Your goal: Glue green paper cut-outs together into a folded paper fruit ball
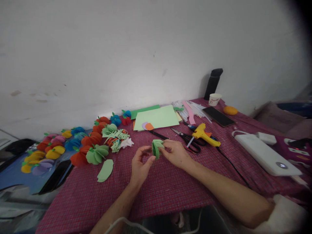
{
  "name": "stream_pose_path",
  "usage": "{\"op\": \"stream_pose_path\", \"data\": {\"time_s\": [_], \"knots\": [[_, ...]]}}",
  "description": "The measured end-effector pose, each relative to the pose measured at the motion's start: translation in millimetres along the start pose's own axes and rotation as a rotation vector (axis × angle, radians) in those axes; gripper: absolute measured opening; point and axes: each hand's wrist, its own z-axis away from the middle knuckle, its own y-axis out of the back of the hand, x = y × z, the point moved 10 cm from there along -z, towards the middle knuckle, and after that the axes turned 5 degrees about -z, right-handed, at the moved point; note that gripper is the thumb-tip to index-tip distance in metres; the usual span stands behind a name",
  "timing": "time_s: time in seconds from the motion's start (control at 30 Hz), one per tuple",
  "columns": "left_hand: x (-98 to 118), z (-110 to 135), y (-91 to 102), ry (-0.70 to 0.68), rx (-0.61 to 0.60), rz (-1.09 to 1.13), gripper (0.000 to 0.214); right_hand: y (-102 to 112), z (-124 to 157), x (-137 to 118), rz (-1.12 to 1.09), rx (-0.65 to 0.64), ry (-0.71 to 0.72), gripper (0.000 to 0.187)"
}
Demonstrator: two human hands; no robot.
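A stack of folded light-green paper pieces (156,150), fanned out like pages, is held above the cloth between both hands. My left hand (142,164) pinches its left side with thumb and fingers. From the right, my right hand (175,153) grips the other side, fingers closed on the paper. A loose light-green paper cutout (105,170) lies flat to the left of my left hand. Beyond the hands rest black-handled scissors (187,138) and a yellow glue gun (203,134) with a glue stick in it.
Several colourful paper pumpkins (91,139) crowd the left side beside paper scraps (118,140). Green paper sheets (158,117) lie at the back. On the right are a phone (218,116), paper cup (214,99), orange fruit (230,110), black bottle (213,84) and white power bank (265,154).
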Motion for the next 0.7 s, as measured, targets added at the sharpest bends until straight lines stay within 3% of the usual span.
{"op": "stream_pose_path", "data": {"time_s": [0.7], "knots": [[0.6,-0.2,0.8,-0.002,0.014,0.047,0.020,1.3,-0.2,-1.5,0.010,-0.006,-0.003,0.026]]}}
